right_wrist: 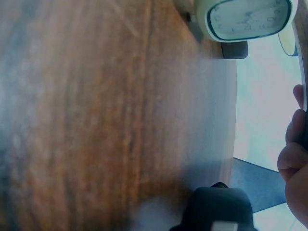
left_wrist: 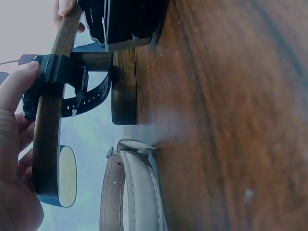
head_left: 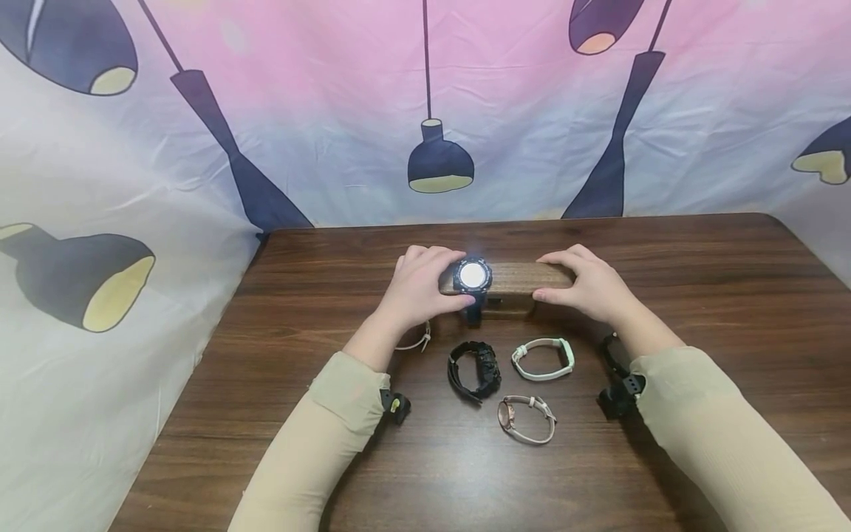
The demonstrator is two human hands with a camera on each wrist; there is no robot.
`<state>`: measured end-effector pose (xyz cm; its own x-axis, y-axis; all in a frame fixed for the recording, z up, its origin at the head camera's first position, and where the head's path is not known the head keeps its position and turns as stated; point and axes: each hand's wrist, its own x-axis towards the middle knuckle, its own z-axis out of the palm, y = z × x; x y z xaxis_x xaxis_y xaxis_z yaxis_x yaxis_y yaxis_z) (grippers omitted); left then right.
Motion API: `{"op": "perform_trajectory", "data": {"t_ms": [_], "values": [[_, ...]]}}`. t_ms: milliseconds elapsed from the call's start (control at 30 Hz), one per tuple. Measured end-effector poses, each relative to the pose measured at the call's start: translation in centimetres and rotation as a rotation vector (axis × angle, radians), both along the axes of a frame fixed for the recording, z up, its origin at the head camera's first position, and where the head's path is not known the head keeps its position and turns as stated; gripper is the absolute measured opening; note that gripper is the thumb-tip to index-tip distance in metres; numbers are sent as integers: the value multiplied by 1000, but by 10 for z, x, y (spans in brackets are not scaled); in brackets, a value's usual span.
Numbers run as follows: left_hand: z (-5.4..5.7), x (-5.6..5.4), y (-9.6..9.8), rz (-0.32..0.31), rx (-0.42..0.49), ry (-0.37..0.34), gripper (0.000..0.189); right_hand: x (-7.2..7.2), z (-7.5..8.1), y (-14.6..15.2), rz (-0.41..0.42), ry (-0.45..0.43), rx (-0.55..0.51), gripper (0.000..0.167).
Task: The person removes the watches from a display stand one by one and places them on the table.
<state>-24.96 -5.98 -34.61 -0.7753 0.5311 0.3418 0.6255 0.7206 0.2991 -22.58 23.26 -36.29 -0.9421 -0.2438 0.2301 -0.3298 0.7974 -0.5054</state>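
A wooden watch stand (head_left: 515, 277) with a horizontal bar on a low base stands toward the back of the table. A black watch (head_left: 473, 275) with a bright, glaring face hangs around the bar's left part, its strap (left_wrist: 91, 98) looped beneath. My left hand (head_left: 419, 284) pinches this watch at the bar's left end, thumb in front and fingers behind. At the other end, my right hand (head_left: 588, 288) grips the bar between thumb and fingers. In the right wrist view only some curled fingers (right_wrist: 293, 154) show at the edge.
Nearer on the table (head_left: 425, 480) lie a chunky black watch (head_left: 488, 369), a white-strapped watch with a mint case (head_left: 566, 355) and a rose-gold watch (head_left: 507, 415). My left wrist partly hides a pale-strapped watch (head_left: 419, 343). A dark band (head_left: 614, 353) lies by my right wrist.
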Motion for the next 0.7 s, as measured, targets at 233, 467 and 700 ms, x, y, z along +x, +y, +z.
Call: {"op": "perform_trajectory", "data": {"t_ms": [233,467,700], "values": [[1,-4,1,-5,-26,-7,68,1,1,-1,2,15,-1,59],[5,-6,4,-20,-59,-18,70,0,2,-1,0,19,1,59],[6,-7,5,-28,-80,-16,71,0,1,0,-1,15,3,59]]}}
